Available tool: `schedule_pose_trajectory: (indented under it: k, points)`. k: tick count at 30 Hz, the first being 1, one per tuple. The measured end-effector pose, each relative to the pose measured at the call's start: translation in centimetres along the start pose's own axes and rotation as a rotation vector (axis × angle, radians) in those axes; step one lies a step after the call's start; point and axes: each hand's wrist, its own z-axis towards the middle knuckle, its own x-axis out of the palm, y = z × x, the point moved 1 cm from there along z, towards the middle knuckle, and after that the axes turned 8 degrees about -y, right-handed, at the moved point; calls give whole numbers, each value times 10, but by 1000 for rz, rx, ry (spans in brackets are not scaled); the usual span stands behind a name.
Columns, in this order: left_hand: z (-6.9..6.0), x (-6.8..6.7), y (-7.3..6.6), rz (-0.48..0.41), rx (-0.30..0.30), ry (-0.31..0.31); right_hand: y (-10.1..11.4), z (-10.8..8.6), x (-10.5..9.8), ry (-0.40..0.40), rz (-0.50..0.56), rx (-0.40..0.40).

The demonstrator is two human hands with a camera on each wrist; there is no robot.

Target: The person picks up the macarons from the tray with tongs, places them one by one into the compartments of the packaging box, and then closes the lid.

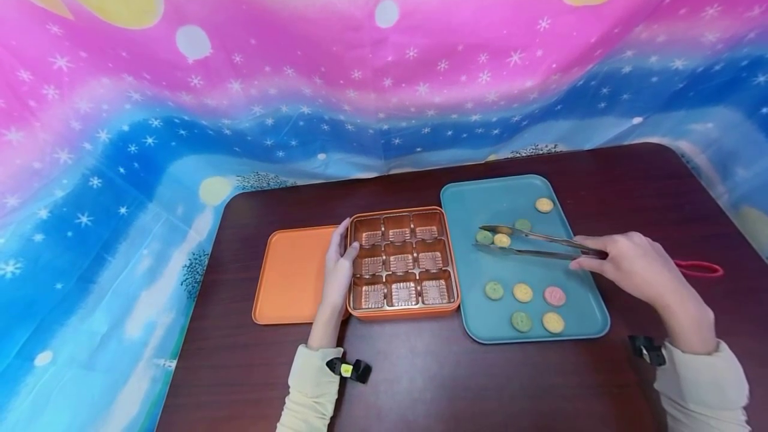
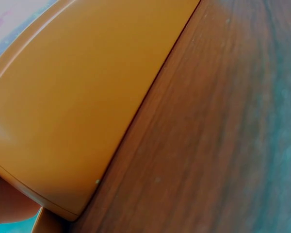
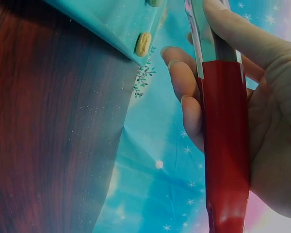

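My right hand (image 1: 639, 265) holds metal tongs (image 1: 543, 254) with a red handle (image 3: 226, 141). Over the teal tray (image 1: 576, 279), the tong arms stand apart, with a green cookie (image 1: 483, 237) and a yellow cookie (image 1: 501, 241) lying between their ends. Whether the arms touch either cookie, I cannot tell. My left hand (image 1: 337, 272) holds the left side of the orange box (image 1: 404, 314), thumb over the rim and fingers along the outer wall. Inside the box is a brown insert (image 1: 401, 263) of square compartments, with no cookies in them. The left wrist view shows the box's orange side wall (image 2: 87, 97) up close.
An orange lid (image 1: 294, 275) lies left of the box. More cookies rest on the tray: a pink one (image 1: 555, 296) and several green and yellow ones, including a yellow cookie (image 1: 544, 205) near the far corner. A patterned cloth (image 1: 360, 85) hangs behind the dark table (image 1: 408, 372).
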Motion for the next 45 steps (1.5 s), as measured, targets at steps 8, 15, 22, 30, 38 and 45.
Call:
schedule_pose_trajectory:
  k: [8, 15, 22, 30, 38, 45]
  points:
    - [0, 0, 1, -8, 0, -7, 2, 0, 0, -53, -30, -58]
    - [-1, -1, 1, -13, -8, -3, 6, 0, -1, -55, -38, -68]
    - [-1, -1, 2, -1, -25, -3, 8, 0, -3, -73, -52, -89]
    - [0, 0, 0, 3, -5, 0, 8, 0, -4, -114, -55, -106]
    - [1, 0, 1, 8, -15, -1, 9, -2, -5, -188, -42, -95]
    - [-1, 0, -1, 14, -27, -9, 8, -3, -6, -170, -40, -70]
